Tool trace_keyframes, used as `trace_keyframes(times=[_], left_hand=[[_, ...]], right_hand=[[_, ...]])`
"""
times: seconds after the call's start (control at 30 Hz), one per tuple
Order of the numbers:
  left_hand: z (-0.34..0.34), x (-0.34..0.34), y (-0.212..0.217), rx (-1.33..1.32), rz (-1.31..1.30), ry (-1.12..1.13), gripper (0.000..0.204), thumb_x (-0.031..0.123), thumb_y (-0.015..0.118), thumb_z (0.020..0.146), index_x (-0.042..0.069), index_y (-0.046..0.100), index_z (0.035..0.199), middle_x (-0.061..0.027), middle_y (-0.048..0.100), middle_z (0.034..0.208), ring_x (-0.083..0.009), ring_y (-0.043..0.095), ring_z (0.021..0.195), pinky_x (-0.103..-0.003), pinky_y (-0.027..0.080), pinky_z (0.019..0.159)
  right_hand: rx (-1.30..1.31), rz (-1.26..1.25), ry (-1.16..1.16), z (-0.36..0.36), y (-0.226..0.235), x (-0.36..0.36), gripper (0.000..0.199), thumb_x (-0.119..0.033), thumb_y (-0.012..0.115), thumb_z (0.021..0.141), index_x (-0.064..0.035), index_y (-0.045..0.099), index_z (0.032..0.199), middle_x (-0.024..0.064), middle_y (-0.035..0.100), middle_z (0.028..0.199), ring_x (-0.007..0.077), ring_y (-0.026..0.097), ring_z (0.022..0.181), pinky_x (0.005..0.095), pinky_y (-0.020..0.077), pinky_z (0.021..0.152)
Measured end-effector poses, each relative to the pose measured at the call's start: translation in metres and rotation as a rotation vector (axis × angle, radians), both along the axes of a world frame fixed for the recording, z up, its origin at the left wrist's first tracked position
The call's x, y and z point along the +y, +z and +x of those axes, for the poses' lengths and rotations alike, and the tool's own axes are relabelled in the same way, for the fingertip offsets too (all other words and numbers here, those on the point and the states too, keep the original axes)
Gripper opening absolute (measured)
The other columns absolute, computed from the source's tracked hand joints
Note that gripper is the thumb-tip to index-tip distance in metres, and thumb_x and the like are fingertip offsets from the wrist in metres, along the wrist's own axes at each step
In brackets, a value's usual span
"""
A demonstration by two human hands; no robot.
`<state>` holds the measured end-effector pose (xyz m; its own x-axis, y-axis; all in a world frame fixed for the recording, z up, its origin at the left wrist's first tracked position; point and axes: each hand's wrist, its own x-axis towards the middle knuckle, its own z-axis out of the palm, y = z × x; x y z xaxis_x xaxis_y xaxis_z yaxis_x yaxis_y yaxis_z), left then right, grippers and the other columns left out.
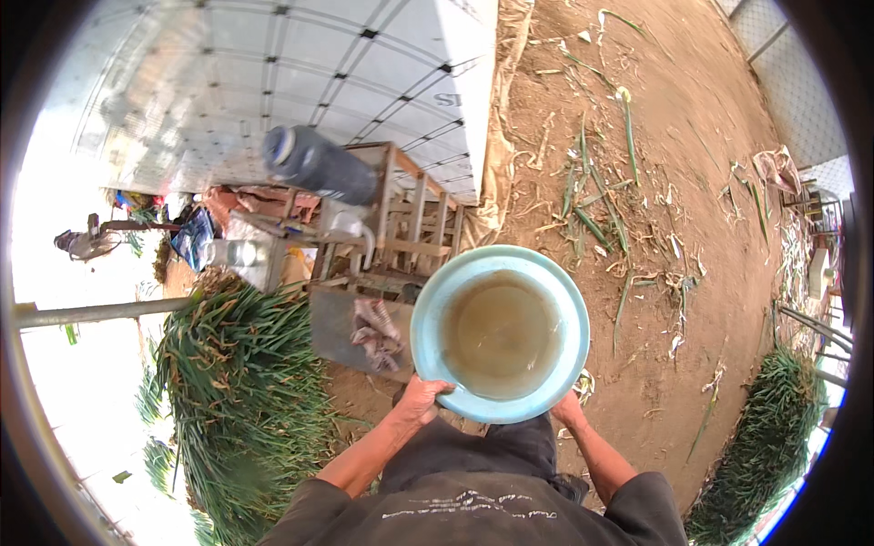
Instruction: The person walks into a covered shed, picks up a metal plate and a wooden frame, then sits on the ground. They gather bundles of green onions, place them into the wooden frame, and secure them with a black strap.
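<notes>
A round light-blue basin [424, 332] is held out in front of my body, over the ground. Cloudy brownish water [501, 332] lies in its bottom. My left hand [422, 401] grips the near left rim, its thumb over the edge and the other fingers hidden below. At the near right side, my right hand [568, 409] holds the basin from outside and beneath, so most of its fingers are out of sight.
A big heap of green onions [241, 382] lies at my left, another heap [765, 446] at the far right. Ahead left stand a wooden frame [419, 214], a dark jug [319, 164] and a board with crumpled cloth [375, 332]. Loose leaves [596, 205] litter the dirt floor.
</notes>
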<state>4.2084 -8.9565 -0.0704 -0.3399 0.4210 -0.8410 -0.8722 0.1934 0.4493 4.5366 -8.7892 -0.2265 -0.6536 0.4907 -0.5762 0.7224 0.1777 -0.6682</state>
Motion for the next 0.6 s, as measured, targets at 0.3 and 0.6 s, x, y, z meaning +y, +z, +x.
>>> trace_keyframes(times=[0.3,0.6], left_hand=[[0.022,0.167,-0.206,-0.043,-0.033,-0.158,0.02,-0.005,0.063,0.069,-0.008,0.062,0.089,-0.0128,0.065,0.079,-0.0226,0.063,0.073,-0.036,0.052,0.069],[-0.018,0.255,-0.438,-0.006,0.0,-0.043,0.019,-0.003,0.063,0.065,-0.004,0.062,0.084,-0.0124,0.062,0.074,-0.0262,0.062,0.072,-0.042,0.051,0.066]], right_hand=[[-0.333,-0.003,-0.248,-0.047,0.006,0.022,0.038,-0.016,0.066,0.072,-0.0031,0.061,0.107,0.0246,0.048,0.123,0.041,0.046,0.113,0.0457,0.0389,0.096],[-0.261,0.204,-0.054,-0.048,-0.049,0.069,0.034,-0.017,0.066,0.068,-0.0073,0.062,0.1,0.0168,0.043,0.131,0.0393,0.033,0.128,0.0493,0.0263,0.106]])
